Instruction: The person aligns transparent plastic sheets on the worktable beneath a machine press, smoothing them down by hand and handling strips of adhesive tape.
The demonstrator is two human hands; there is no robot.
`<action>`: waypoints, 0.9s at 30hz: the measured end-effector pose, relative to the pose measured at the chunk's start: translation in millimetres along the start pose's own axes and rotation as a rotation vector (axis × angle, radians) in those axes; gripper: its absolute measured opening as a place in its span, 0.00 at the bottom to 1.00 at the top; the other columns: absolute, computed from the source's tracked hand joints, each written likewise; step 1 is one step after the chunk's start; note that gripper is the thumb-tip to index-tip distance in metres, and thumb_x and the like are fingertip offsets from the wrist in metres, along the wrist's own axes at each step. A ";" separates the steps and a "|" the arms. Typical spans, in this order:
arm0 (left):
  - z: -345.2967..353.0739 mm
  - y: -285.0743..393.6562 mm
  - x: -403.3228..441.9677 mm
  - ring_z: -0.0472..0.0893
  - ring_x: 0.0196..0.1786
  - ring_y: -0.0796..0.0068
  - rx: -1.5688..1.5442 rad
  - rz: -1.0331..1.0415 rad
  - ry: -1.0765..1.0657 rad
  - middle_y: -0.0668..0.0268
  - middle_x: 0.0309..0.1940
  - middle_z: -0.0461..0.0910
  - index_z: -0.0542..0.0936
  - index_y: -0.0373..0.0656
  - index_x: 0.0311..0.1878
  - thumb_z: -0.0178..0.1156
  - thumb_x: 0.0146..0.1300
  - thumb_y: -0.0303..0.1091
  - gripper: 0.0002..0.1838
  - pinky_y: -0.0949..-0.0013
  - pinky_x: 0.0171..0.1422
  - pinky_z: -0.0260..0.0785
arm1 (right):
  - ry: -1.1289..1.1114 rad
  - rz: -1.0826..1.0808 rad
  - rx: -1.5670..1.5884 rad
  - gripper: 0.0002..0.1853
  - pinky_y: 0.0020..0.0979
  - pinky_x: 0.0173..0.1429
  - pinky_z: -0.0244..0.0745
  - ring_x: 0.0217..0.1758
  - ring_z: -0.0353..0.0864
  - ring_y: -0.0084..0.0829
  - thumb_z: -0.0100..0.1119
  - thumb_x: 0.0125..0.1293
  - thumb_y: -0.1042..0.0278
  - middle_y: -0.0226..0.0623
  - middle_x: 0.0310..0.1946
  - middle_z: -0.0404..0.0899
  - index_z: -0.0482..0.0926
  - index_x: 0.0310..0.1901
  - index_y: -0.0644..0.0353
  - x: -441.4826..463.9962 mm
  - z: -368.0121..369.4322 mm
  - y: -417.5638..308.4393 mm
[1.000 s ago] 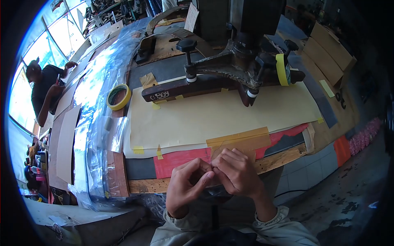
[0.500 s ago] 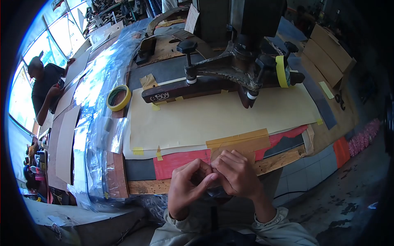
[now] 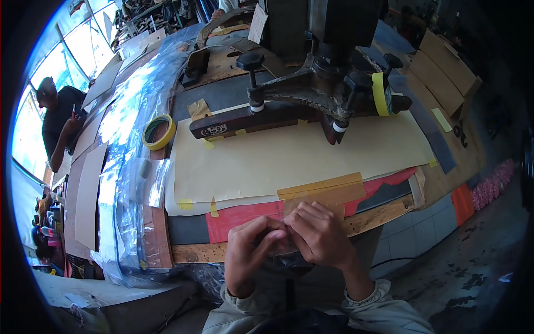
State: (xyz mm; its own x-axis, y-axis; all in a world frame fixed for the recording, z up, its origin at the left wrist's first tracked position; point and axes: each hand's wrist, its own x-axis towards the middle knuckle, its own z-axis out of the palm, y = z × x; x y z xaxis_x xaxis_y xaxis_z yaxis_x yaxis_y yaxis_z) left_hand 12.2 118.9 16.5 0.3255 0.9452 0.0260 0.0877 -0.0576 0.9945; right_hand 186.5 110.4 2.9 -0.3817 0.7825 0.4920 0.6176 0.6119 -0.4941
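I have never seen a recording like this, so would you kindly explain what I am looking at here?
No robot here: every picture comes from one camera on a person's head, looking forward and down. At the bottom are that person's left hand and right hand, fingertips together by the bench; whether they hold something small, I cannot tell. On the bench lies a cream sheet, with a red layer and a brown strip along its near side. A dark bar rests along its far side beneath a metal frame.

White lettering [image 3: 214, 130] on the dark bar's [image 3: 272, 117] left end reads "Boy", its first character unclear.
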 end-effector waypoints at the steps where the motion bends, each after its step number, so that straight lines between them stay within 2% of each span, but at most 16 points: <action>1: 0.3 0.9 -0.4 0.80 0.26 0.81 -0.003 -0.013 0.007 0.65 0.23 0.81 0.79 0.32 0.34 0.60 0.62 0.23 0.03 0.78 0.30 0.71 | 0.001 -0.002 0.001 0.10 0.42 0.46 0.71 0.42 0.78 0.45 0.57 0.59 0.70 0.43 0.33 0.76 0.75 0.41 0.64 -0.1 0.1 0.1; 7: 1.2 -0.1 0.4 0.79 0.26 0.83 0.024 0.026 0.004 0.65 0.22 0.80 0.79 0.32 0.33 0.61 0.61 0.23 0.03 0.79 0.30 0.70 | 0.002 -0.003 0.001 0.11 0.42 0.48 0.72 0.44 0.78 0.46 0.57 0.58 0.71 0.44 0.35 0.77 0.75 0.42 0.65 -1.1 -0.1 0.2; 16: 2.8 -4.2 -0.7 0.71 0.19 0.86 0.084 0.093 0.022 0.68 0.20 0.75 0.77 0.34 0.29 0.63 0.55 0.24 0.05 0.79 0.23 0.60 | -0.035 -0.025 0.075 0.15 0.44 0.49 0.71 0.44 0.78 0.49 0.56 0.59 0.65 0.47 0.35 0.77 0.75 0.42 0.67 -0.5 -5.5 0.3; 23: 3.4 -2.5 0.9 0.73 0.19 0.83 0.207 0.184 0.023 0.65 0.20 0.75 0.76 0.36 0.28 0.61 0.51 0.22 0.03 0.78 0.23 0.63 | -0.081 0.022 0.154 0.14 0.44 0.48 0.71 0.40 0.78 0.47 0.56 0.62 0.62 0.46 0.33 0.76 0.75 0.40 0.66 3.1 -12.2 -3.2; 27: 6.3 -7.9 -1.9 0.75 0.20 0.82 0.176 0.139 0.153 0.64 0.20 0.77 0.74 0.35 0.26 0.60 0.50 0.20 0.03 0.77 0.26 0.67 | 0.033 0.013 0.150 0.09 0.40 0.43 0.73 0.37 0.77 0.44 0.59 0.59 0.67 0.43 0.33 0.76 0.76 0.35 0.65 0.9 -4.8 -0.1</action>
State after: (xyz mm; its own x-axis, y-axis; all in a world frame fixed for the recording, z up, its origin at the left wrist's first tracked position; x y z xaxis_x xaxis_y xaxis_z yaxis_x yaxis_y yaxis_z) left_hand 16.8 115.5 8.0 0.2010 0.9611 0.1892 0.2188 -0.2323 0.9477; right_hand 189.5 110.5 6.8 -0.3497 0.7878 0.5070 0.5117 0.6139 -0.6011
